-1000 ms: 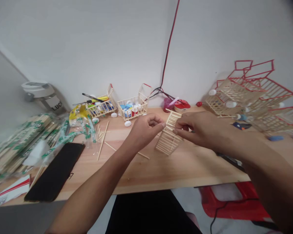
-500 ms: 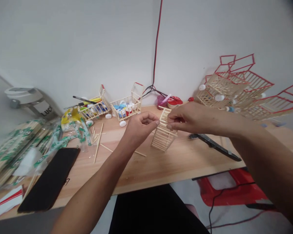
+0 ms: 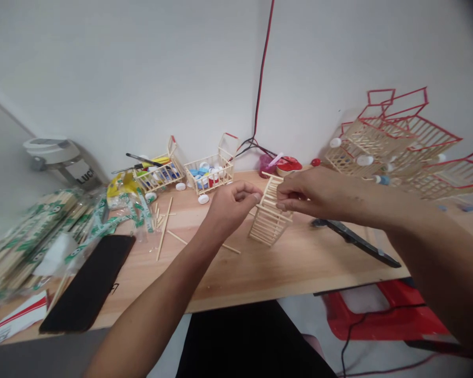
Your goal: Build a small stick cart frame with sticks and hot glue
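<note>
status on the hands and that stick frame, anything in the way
Right hand gripping the wooden stick lattice near its top; left hand pinched at its edge, contact unclear. Lattice tilted. Loose stick left of it, dark flat tool right.

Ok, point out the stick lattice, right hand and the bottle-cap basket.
Stick lattice point(image 3: 268, 227): head view, on its lower rungs.
Right hand point(image 3: 319, 193): head view, on the back of the hand.
Bottle-cap basket point(image 3: 213, 181): head view, on its front bars.
</note>
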Demonstrator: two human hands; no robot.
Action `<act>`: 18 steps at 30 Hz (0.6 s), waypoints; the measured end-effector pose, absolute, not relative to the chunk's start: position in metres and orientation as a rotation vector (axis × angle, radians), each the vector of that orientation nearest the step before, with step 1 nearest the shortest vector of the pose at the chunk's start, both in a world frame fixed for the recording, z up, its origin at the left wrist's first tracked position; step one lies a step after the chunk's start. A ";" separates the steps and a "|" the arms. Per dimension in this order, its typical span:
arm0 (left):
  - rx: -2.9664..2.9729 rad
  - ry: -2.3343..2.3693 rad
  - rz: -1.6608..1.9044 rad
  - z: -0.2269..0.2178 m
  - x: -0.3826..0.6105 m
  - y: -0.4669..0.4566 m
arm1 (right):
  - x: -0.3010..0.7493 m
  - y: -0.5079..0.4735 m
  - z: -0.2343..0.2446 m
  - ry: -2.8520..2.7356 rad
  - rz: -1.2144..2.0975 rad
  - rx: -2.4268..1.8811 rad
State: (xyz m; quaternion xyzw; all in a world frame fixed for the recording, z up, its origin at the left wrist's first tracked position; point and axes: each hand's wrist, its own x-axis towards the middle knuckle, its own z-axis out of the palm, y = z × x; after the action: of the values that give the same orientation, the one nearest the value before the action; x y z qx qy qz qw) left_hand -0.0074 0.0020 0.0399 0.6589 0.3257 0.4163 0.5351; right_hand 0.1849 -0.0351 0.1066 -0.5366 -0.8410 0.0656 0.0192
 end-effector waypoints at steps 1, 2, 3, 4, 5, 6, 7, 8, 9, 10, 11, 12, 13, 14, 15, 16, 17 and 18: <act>1.562 0.784 0.988 0.040 -0.007 0.002 | 0.185 -0.035 0.107 -2.624 0.205 -1.648; 1.557 0.793 0.986 0.040 -0.007 0.002 | 0.185 -0.035 0.107 -2.636 0.209 -1.632; 1.554 0.803 0.983 0.041 -0.006 0.002 | 0.185 -0.035 0.108 -2.647 0.217 -1.620; 1.551 0.811 0.978 0.041 -0.006 0.001 | 0.184 -0.035 0.109 -2.654 0.220 -1.612; 1.545 0.818 0.973 0.041 -0.005 0.001 | 0.184 -0.035 0.109 -2.651 0.209 -1.611; 1.538 0.823 0.966 0.041 -0.005 0.001 | 0.183 -0.035 0.110 -2.645 0.199 -1.614; 1.531 0.826 0.960 0.041 -0.005 0.001 | 0.183 -0.035 0.110 -2.640 0.194 -1.619; 1.523 0.829 0.956 0.041 -0.004 0.001 | 0.182 -0.035 0.110 -2.638 0.199 -1.624; 1.515 0.832 0.953 0.041 -0.004 0.001 | 0.182 -0.035 0.110 -2.633 0.207 -1.632; 1.506 0.837 0.949 0.041 -0.003 0.001 | 0.182 -0.035 0.110 -2.626 0.218 -1.640; 1.495 0.841 0.946 0.040 -0.003 0.002 | 0.182 -0.035 0.109 -2.622 0.229 -1.645; 1.481 0.844 0.944 0.040 -0.003 0.002 | 0.182 -0.034 0.108 -2.618 0.235 -1.646; 1.465 0.846 0.941 0.040 -0.002 0.002 | 0.182 -0.034 0.108 -2.614 0.235 -1.647; 1.447 0.848 0.941 0.039 -0.001 0.003 | 0.182 -0.034 0.107 -2.607 0.229 -1.651; 1.428 0.850 0.944 0.038 -0.001 0.004 | 0.182 -0.034 0.106 -2.599 0.222 -1.655; 1.412 0.853 0.952 0.037 0.000 0.004 | 0.183 -0.034 0.105 -2.589 0.215 -1.660; 1.398 0.855 0.960 0.035 0.001 0.005 | 0.183 -0.034 0.104 -2.576 0.207 -1.666; 1.387 0.857 0.969 0.034 0.002 0.005 | 0.183 -0.034 0.103 -2.566 0.202 -1.666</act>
State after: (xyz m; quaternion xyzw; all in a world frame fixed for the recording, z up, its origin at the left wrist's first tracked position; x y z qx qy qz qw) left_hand 0.0015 0.0054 0.0340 0.5943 0.3669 0.4149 0.5831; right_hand 0.1834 -0.0342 0.1034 -0.5430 -0.8363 0.0657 0.0376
